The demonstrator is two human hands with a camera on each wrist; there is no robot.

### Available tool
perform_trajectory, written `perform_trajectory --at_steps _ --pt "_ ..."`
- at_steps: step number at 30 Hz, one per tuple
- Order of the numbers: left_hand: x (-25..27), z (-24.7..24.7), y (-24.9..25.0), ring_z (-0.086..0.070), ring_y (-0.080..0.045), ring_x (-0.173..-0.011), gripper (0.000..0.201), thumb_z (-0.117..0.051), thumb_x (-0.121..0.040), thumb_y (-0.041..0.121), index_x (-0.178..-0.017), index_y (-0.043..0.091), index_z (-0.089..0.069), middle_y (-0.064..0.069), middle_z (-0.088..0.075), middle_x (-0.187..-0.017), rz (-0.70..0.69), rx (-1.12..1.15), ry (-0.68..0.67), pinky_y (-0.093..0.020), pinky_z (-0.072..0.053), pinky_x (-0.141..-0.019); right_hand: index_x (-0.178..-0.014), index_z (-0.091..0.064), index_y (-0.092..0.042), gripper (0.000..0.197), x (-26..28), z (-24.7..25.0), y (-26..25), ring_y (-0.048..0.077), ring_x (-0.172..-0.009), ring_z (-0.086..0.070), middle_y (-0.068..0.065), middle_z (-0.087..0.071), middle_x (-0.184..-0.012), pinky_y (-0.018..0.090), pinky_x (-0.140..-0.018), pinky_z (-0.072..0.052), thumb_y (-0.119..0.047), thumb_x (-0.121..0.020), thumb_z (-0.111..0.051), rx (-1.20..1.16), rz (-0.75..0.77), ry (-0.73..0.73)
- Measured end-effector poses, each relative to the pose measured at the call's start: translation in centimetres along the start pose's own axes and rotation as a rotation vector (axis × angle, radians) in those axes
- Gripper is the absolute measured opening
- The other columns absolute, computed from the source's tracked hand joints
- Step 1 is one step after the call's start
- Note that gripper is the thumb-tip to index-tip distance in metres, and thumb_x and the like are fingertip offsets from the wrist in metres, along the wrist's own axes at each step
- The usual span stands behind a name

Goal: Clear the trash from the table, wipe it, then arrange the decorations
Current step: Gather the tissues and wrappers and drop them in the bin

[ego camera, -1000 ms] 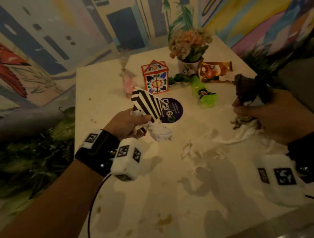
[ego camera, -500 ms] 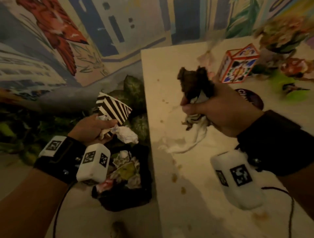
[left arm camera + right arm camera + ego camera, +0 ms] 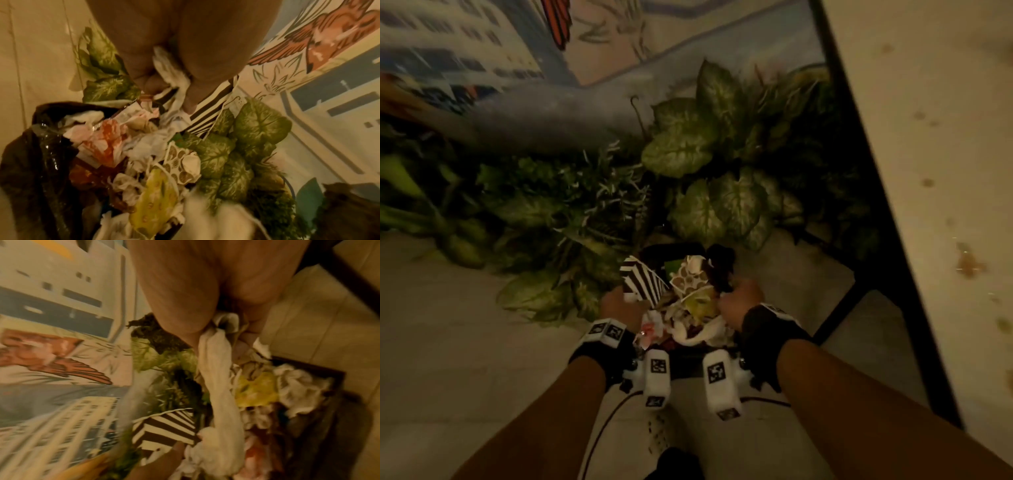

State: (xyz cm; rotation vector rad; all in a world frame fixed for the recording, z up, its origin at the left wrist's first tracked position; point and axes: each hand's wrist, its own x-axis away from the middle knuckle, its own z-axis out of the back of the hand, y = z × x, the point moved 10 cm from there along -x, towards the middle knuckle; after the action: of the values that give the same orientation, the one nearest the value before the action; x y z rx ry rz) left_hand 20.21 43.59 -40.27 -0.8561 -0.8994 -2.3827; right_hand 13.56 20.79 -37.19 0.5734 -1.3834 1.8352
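Both hands are low over a trash bin lined with a black bag (image 3: 654,251) on the floor, heaped with crumpled paper and wrappers. My left hand (image 3: 619,301) grips a black-and-white striped paper (image 3: 643,281) together with a crumpled white tissue (image 3: 172,71). My right hand (image 3: 739,298) grips a dark brown crumpled wad (image 3: 720,267) and a long white napkin (image 3: 218,369) that hangs down onto the trash heap. The striped paper (image 3: 164,430) stands at the bin's far left edge. The stained table (image 3: 928,137) is at the right.
Leafy green plants (image 3: 705,154) crowd the floor behind and left of the bin, against a painted mural wall. The table's dark leg (image 3: 859,301) stands just right of the bin. Brown stains dot the tabletop. Pale tiled floor lies in front.
I have turned from the table to the floor bin. Both hands, with their trash, have dropped down to the bin's heap and come close together.
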Motion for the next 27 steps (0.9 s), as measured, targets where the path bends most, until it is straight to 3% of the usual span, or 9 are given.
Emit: perform_trajectory --at_steps 2,4,6,10,12,18,22,24,27 --pt "-2.7 -2.6 -1.7 -0.058 -0.033 -0.102 0.046 -0.071 -0.08 0.019 -0.119 0.002 -0.053 -0.019 -0.059 -0.114 0.017 0.055 -0.045 -0.021 -0.049 -0.082 -0.08 -0.055 -0.011 0.013 -2.1 0.1 2.8 0.032 -0.095 -0.057 0.01 -0.056 -0.087 0.035 -0.081 -0.045 -0.005 -0.09 -0.051 0.024 -0.079 0.045" --pt "-6.8 -4.7 -3.9 -0.057 -0.035 -0.111 0.064 -0.074 -0.067 0.033 -0.123 0.01 -0.053 -0.017 -0.057 -0.125 -0.007 0.051 -0.015 -0.04 -0.05 -0.093 -0.095 -0.061 -0.009 0.01 -4.3 -0.4 3.8 0.034 -0.098 -0.058 0.011 -0.056 -0.09 0.034 -0.079 -0.044 -0.006 -0.09 -0.052 0.073 -0.085 0.07" --pt "-11.8 -7.6 -6.6 -0.058 -0.035 -0.111 0.071 -0.072 -0.061 0.036 -0.127 0.016 -0.051 -0.015 -0.057 -0.126 -0.024 0.112 -0.039 -0.048 -0.05 -0.093 -0.108 -0.064 -0.008 0.02 -6.5 -1.4 3.8 0.035 -0.1 -0.059 0.014 -0.06 -0.097 0.033 -0.08 -0.045 -0.01 -0.09 -0.055 0.097 -0.071 0.088" --pt "-11.0 -7.7 -5.0 -0.057 -0.035 -0.112 0.057 -0.07 -0.077 0.018 -0.129 0.009 -0.049 -0.014 -0.058 -0.123 -0.03 0.072 -0.019 -0.045 -0.048 -0.096 -0.119 -0.061 -0.012 0.028 -10.1 -3.6 3.4 0.035 -0.109 -0.057 0.013 -0.062 -0.117 0.032 -0.089 -0.045 -0.016 -0.091 -0.056 0.126 -0.029 0.089" --pt "-11.6 -8.2 -5.4 -0.055 -0.033 -0.114 0.052 -0.064 -0.082 0.023 -0.129 0.01 -0.048 -0.014 -0.057 -0.126 -0.037 -0.035 -0.021 -0.04 -0.042 -0.102 -0.125 -0.057 -0.012 0.032 -11.4 -4.4 3.5 0.034 -0.114 -0.054 0.013 -0.059 -0.125 0.031 -0.09 -0.042 -0.016 -0.093 -0.054 0.136 -0.019 0.083" --pt "-12.8 -10.3 -5.5 -0.048 -0.031 -0.123 0.05 -0.056 -0.09 0.014 -0.137 0.007 -0.042 -0.017 -0.048 -0.136 -0.073 -0.189 -0.019 -0.036 -0.037 -0.101 -0.114 -0.06 -0.007 0.025 -15.0 -4.9 5.2 0.035 -0.109 -0.055 0.017 -0.06 -0.117 0.029 -0.078 -0.036 -0.004 -0.091 -0.049 0.23 -0.013 0.129" --pt "-13.7 -12.8 -6.6 -0.047 -0.034 -0.124 0.054 -0.047 -0.095 0.018 -0.145 0.008 -0.028 -0.018 -0.041 -0.143 -0.075 -0.243 -0.09 -0.036 -0.041 -0.096 -0.126 -0.051 -0.007 0.036 -17.5 -6.4 7.1 0.037 -0.12 -0.049 0.016 -0.051 -0.129 0.038 -0.094 -0.041 -0.004 -0.091 -0.051 0.327 -0.032 0.076" --pt "-14.1 -13.4 -6.9 -0.047 -0.035 -0.124 0.05 -0.041 -0.097 0.02 -0.144 0.008 -0.028 -0.019 -0.039 -0.143 -0.09 -0.28 -0.104 -0.037 -0.042 -0.096 -0.138 -0.039 -0.01 0.049 -18.5 -7.6 8.2 0.037 -0.131 -0.037 0.014 -0.037 -0.144 0.042 -0.108 -0.034 -0.007 -0.091 -0.05 0.436 -0.026 0.021" --pt "-14.4 -13.6 -7.1 -0.047 -0.035 -0.124 0.044 -0.036 -0.099 0.017 -0.141 0.007 -0.033 -0.019 -0.043 -0.14 -0.095 -0.315 -0.108 -0.037 -0.041 -0.098 -0.15 -0.012 -0.023 0.071 -19.6 -9.0 9.9 0.036 -0.142 -0.018 0.012 -0.013 -0.156 0.048 -0.115 -0.022 -0.017 -0.092 -0.051 0.562 -0.036 -0.046"
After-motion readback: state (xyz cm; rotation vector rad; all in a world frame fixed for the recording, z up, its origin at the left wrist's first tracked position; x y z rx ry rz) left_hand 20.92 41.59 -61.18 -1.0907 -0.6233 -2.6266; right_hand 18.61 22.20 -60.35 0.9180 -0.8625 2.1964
